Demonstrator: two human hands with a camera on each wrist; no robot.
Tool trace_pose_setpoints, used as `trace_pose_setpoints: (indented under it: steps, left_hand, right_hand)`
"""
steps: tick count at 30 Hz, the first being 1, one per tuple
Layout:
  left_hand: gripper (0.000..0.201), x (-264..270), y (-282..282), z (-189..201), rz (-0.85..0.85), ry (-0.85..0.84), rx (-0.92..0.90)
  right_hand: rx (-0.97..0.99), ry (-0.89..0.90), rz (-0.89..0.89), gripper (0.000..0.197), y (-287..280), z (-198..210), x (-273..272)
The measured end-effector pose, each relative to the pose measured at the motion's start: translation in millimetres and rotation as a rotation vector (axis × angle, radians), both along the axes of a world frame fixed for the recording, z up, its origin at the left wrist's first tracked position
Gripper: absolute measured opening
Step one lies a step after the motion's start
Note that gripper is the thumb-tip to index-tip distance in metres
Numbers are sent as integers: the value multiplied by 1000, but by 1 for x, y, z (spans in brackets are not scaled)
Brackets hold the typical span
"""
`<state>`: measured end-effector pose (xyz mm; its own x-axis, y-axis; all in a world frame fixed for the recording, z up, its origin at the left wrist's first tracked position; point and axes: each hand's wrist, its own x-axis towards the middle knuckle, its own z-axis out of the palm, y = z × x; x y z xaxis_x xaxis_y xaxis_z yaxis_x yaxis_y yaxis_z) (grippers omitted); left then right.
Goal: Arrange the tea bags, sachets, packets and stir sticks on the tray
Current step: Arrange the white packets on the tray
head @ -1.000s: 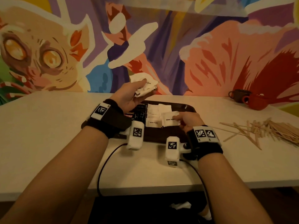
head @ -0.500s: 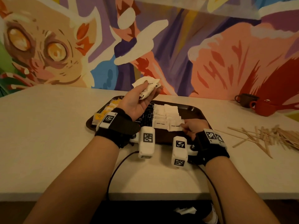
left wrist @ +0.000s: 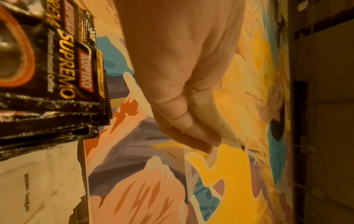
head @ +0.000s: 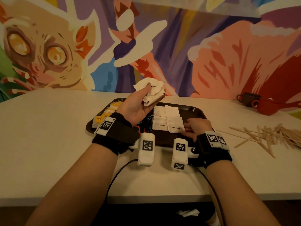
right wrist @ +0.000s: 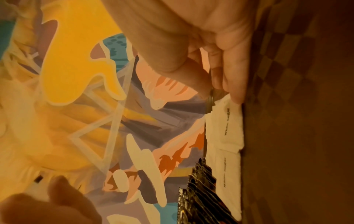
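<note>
Holding a loose bunch of white sugar sachets (head: pixel 150 92) up in the left hand (head: pixel 138 106), thumb pressing on top, above the far edge of the tray (head: pixel 193 110). Resting the right hand (head: pixel 195 128) by the tray's near right edge, fingertips touching the front sachet (head: pixel 175 128) in the right row; cannot tell if pinching it.

Maybe dropping some: the bunch looking crumpled and uneven, so a slack thumb letting sachets slide out. Maybe knocking the neat rows crooked while nudging.

Looking flat, papery and white, with "White Sugar" printed small. Lying in two overlapping rows beside black coffee packets (left wrist: pixel 63 78). Stir sticks (head: pixel 275 136) lying scattered near the tabletop's right edge, not yet on the tray.
</note>
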<state>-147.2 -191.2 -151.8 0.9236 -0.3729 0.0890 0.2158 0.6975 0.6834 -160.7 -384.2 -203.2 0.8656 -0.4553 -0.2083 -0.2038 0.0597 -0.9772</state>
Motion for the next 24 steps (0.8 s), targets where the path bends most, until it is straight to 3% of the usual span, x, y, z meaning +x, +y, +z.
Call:
trace_pose_setpoints:
  steps: [3,5,12,15,21,24]
  left_hand:
    - [22,0,-3,-3,10,-27,65]
    - [21,0,-4,-4,-4,-50,76]
    - [29,-3,-8,-5,-96,-171,66]
    - [37,-2,-11,-6,-119,-210,120]
    - [41,-2,-14,-11,-151,-221,174]
    - [40,-3,-16,-11,-159,-232,188]
  right_hand:
    - [114,-205,-129,26,1,-4,-1]
    - [119,-294,-155,4,7,3,-6]
    - [135,-678,219,11,28,18,-23]
    - [75,-714,297,26,32,19,-22]
    - [-17,-685,287,8,32,16,-15]
    - [-50,-672,284,11,33,16,-13]
